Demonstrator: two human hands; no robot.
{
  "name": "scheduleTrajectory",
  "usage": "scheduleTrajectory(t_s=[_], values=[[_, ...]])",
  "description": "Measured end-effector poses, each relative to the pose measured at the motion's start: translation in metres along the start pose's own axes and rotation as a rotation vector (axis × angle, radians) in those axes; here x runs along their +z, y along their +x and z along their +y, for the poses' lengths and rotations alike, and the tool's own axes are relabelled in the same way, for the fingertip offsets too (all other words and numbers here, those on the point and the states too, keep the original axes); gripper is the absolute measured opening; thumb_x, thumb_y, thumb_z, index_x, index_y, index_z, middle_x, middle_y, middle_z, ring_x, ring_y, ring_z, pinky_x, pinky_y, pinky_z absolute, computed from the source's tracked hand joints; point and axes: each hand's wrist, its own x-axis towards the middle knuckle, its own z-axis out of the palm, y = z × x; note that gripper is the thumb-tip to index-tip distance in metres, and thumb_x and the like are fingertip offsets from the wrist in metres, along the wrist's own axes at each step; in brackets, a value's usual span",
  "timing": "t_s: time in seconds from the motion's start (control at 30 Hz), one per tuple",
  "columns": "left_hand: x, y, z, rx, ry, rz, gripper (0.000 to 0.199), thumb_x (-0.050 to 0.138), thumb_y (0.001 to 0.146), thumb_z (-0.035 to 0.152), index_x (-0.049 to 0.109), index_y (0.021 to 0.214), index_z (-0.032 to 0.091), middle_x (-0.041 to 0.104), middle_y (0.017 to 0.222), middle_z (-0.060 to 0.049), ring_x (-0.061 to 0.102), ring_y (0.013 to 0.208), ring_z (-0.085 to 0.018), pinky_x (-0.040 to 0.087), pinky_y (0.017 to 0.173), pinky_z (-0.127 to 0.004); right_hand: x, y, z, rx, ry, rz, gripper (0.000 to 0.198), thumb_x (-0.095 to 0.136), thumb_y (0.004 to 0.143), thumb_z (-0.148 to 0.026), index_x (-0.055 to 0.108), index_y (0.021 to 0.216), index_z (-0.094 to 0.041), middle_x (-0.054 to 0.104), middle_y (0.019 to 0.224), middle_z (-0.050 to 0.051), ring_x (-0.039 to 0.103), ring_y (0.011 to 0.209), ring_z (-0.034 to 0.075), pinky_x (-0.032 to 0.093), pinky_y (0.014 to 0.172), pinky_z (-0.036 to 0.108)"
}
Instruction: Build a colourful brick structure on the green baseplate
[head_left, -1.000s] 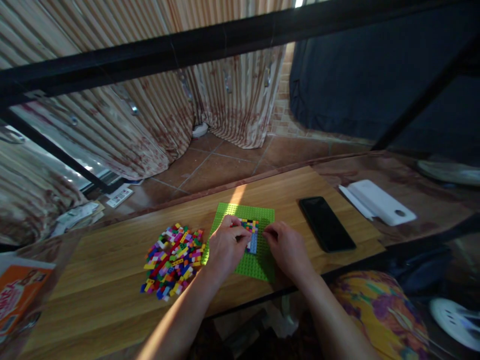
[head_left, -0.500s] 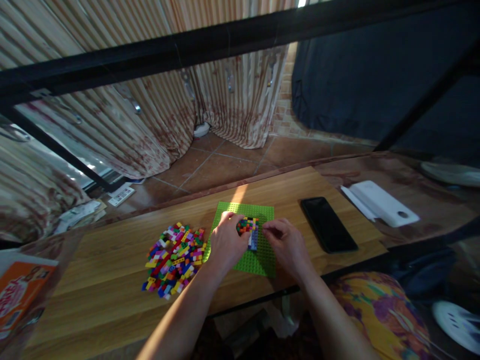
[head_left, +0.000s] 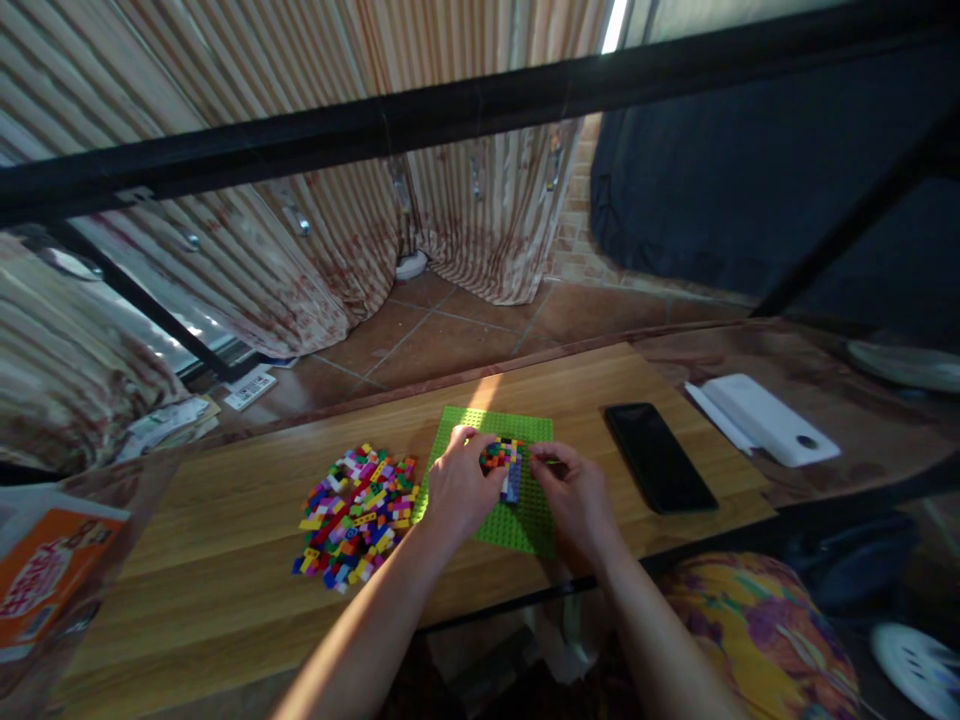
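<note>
A green studded baseplate (head_left: 517, 537) lies on the wooden table, and a small build of colored toy bricks (head_left: 512, 482) stands on it. My left hand (head_left: 461, 487) curls around the left side of this build, thumb near its front and fingers at its back, and covers part of it. Just right of the build, over the plate's right part, my right hand (head_left: 576, 492) is closed with thumb and fingertips together. Whatever sits in that pinch is too small or hidden to make out. Left of the plate is a pile of loose mixed bricks (head_left: 358, 520).
A black phone (head_left: 660, 458) lies on the table (head_left: 202, 560) to the right. Beyond it is a white flat object (head_left: 776, 420) with a round hole. An orange package (head_left: 49, 575) is at the far left. A dark metal bar (head_left: 420, 115) crosses before the curtains.
The view has shifted slightly, so everything sits a little lower and to the right. My hands stay around the build, with the right still pinched beside it.
</note>
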Motion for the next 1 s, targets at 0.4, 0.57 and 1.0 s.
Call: scheduleTrajectory(t_s=[0.4, 0.57, 1.0], values=[[-0.002, -0.018, -0.02, 0.021, -0.236, 0.118, 0.043, 0.066, 0.076, 0.019, 0.062, 0.118, 0.029, 0.06, 0.121, -0.002, 0.062, 0.102, -0.019, 0.052, 0.089, -0.033, 0.006, 0.001, 0.005, 0.019, -0.034, -0.102, 0.023, 0.056, 0.082, -0.037, 0.071, 0.086, -0.019, 0.073, 0.083, 0.005, 0.066, 0.077, 0.02, 0.049, 0.072, 0.031], [0.0, -0.025, -0.032, 0.029, -0.284, 0.205, 0.039, 0.064, 0.076, 0.017, 0.063, 0.115, 0.022, 0.062, 0.116, -0.005, 0.061, 0.104, -0.019, 0.053, 0.084, -0.03, 0.005, 0.0, 0.002, 0.006, -0.132, -0.094, 0.022, 0.054, 0.084, -0.035, 0.07, 0.086, -0.02, 0.074, 0.084, 0.005, 0.067, 0.076, 0.02, 0.048, 0.07, 0.031], [0.008, -0.043, -0.054, -0.16, -0.497, 0.164, 0.037, 0.05, 0.091, 0.041, 0.06, 0.12, 0.02, 0.069, 0.105, -0.006, 0.066, 0.085, -0.016, 0.054, 0.075, -0.029, -0.001, -0.002, -0.005, -0.082, -0.278, -0.07, 0.022, 0.054, 0.083, -0.033, 0.072, 0.083, -0.02, 0.073, 0.086, 0.006, 0.067, 0.078, 0.021, 0.049, 0.073, 0.033]])
